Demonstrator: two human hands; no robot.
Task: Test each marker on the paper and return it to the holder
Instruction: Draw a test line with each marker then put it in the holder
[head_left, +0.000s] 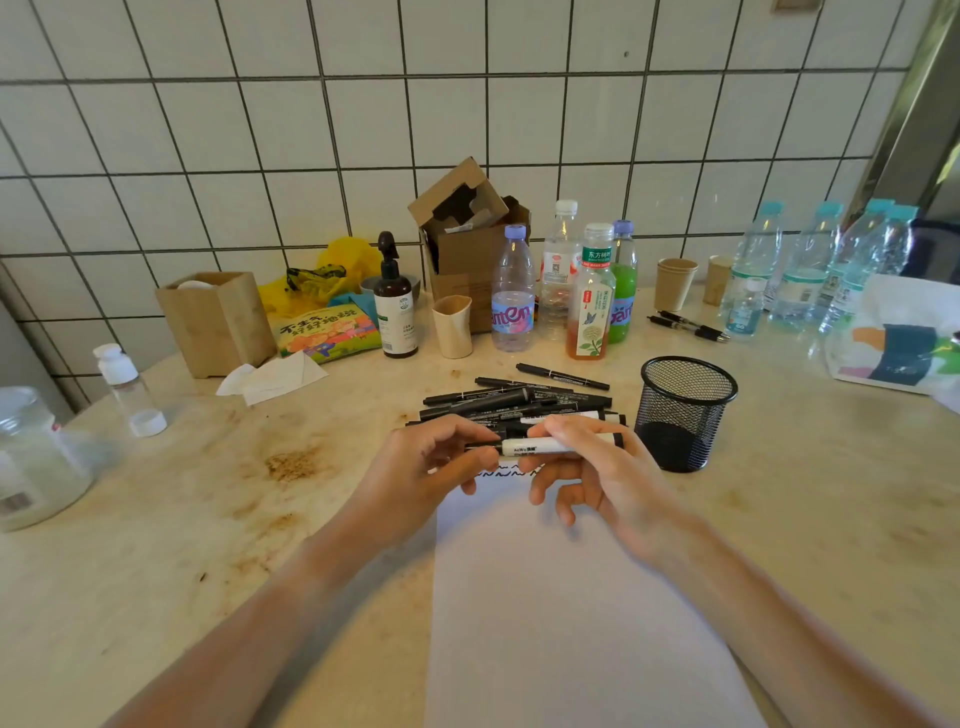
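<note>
Holding the white marker (535, 447) level above the far end of the paper (566, 613), you pinch it at both ends: your left hand (431, 467) curls its grip round the dark cap end, your right hand (592, 467) wraps thumb and fingers round the barrel. Black squiggles (498, 472) show on the paper just under your hands.

Obstacles: the pile of markers (519, 402) lies directly beyond your hands, close to them. The mesh holder (683, 410) stands upright just right of the pile, near your right hand, mouth unobstructed. Behind the pile stand a row of bottles (561, 291), a pump bottle (396, 306) and a paper cup (453, 325); two pens (688, 325) lie behind the holder.

Room: bare surface (208, 493) lies left of the paper, stained, with a spray bottle (127, 387) and a jar (31, 457) at its left edge. Right of the holder the surface stays bare up to a printed bag (893, 338).
</note>
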